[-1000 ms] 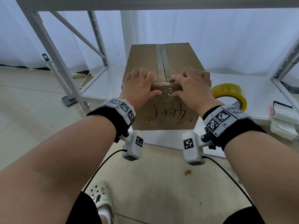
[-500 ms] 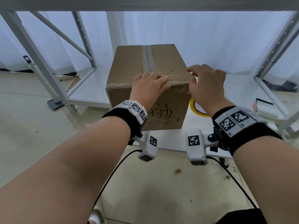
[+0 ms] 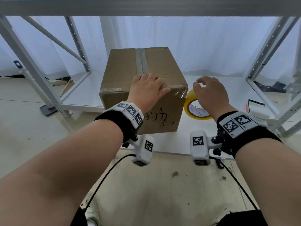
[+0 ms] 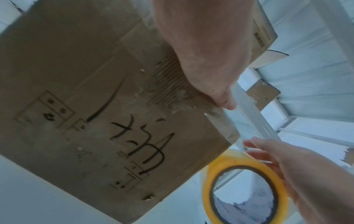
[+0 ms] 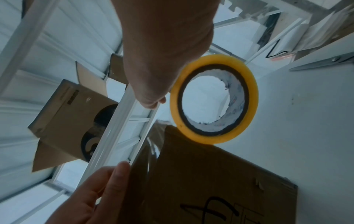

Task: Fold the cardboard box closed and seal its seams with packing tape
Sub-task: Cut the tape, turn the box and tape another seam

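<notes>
The brown cardboard box stands closed on a white shelf, with tape down its centre seam and clear tape along its front top edge. My left hand lies flat on that front edge, fingers straight, thumb over the edge. A yellow packing tape roll stands tilted against the box's right side. My right hand hovers over the roll with loosely curled fingers. In the right wrist view its thumb sits just beside the roll's rim, not gripping it.
White rack posts frame the shelf on both sides, and a beam crosses overhead. Scissors and white papers lie to the right. Another cardboard box stands behind the rack.
My right hand has left the box's front edge and moved right and down to the tape roll. My left hand has stayed pressed on the box's front top edge.
</notes>
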Tool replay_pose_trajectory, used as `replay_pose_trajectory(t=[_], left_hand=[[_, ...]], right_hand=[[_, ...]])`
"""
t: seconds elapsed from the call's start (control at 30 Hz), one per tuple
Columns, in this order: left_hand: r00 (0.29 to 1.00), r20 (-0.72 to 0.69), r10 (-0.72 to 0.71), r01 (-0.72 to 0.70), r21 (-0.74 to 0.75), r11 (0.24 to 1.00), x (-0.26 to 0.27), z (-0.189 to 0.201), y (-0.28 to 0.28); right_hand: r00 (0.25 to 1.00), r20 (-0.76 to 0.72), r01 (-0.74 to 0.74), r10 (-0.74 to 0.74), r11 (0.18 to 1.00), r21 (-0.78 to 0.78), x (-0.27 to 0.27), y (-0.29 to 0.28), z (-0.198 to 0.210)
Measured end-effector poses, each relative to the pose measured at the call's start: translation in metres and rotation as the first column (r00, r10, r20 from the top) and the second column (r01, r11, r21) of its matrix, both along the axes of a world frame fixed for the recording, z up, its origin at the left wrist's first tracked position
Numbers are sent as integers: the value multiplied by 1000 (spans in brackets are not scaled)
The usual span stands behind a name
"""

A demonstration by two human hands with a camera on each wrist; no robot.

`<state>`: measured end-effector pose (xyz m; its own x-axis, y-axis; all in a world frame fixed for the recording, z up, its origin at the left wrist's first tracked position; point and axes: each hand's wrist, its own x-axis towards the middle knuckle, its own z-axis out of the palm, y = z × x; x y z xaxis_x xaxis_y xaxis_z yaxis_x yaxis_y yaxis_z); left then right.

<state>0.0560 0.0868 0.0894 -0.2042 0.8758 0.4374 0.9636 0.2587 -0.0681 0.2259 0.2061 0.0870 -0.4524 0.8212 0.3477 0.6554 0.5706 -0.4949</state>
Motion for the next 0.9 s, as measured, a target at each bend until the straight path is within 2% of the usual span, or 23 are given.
replay_pose_trajectory(t=[0.2, 0.43, 0.53, 0.63, 0.7, 0.77, 0.83, 0.9], left_hand=[[997, 46, -69, 75, -154, 985, 21, -3, 34], [988, -15, -156, 154, -90, 984, -6, -14, 23], [962, 15, -272, 272, -106, 956, -35, -10, 8], [918, 5, -397, 395, -98, 913, -56, -8, 1], [924, 45, -381, 383, -99, 918, -52, -8, 2], [948, 82, -307, 312, -48, 949, -41, -15, 3], [968, 105, -228, 225, 41, 973, -33, -25, -1], [960, 157, -231, 216, 109, 970, -31, -31, -6]], right_hand=[[995, -97, 6, -25, 981, -193, 20, 14, -11], [987, -157, -57, 17, 967, -250, 14, 12, -15], [977, -181, -164, 112, 936, -311, 5, 4, -10], [974, -151, -207, 166, 925, -318, -6, -5, -3], [978, -159, -180, 135, 931, -317, -10, -7, 5], [982, -157, -149, 105, 943, -298, -11, -6, 14], [988, -104, -139, 117, 961, -238, -11, -6, 19], [990, -33, -144, 140, 969, -201, -12, -6, 18]])
